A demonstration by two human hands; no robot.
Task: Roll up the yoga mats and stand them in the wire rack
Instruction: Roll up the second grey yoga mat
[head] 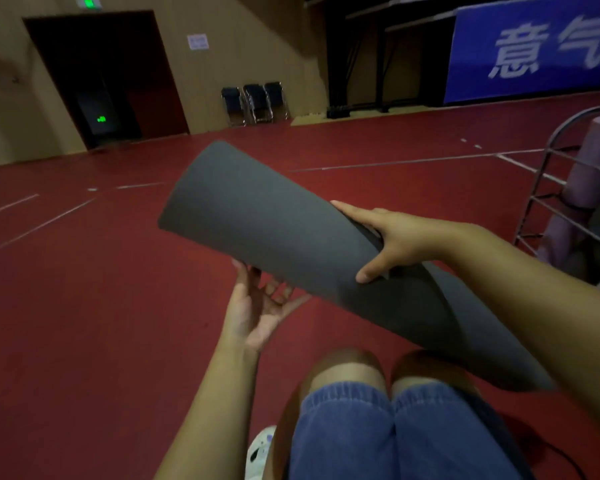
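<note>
Rack: while it stands at the right, the wire rack [548, 174] holds purple mats [593, 161].
Hands: right hand [392, 237] grips the gray mat [274, 230]; left hand [260, 306] fingers spread under it.
Around: red floor [84, 306], folded chairs [255, 103].

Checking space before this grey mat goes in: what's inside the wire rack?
The wire rack at the right edge holds rolled purple mats, some upright, some leaning. Its far side is out of frame, so free space cannot be judged.

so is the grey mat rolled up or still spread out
Rolled: the grey mat forms a loose tube off the floor, right hand gripping its outer edge.
</note>
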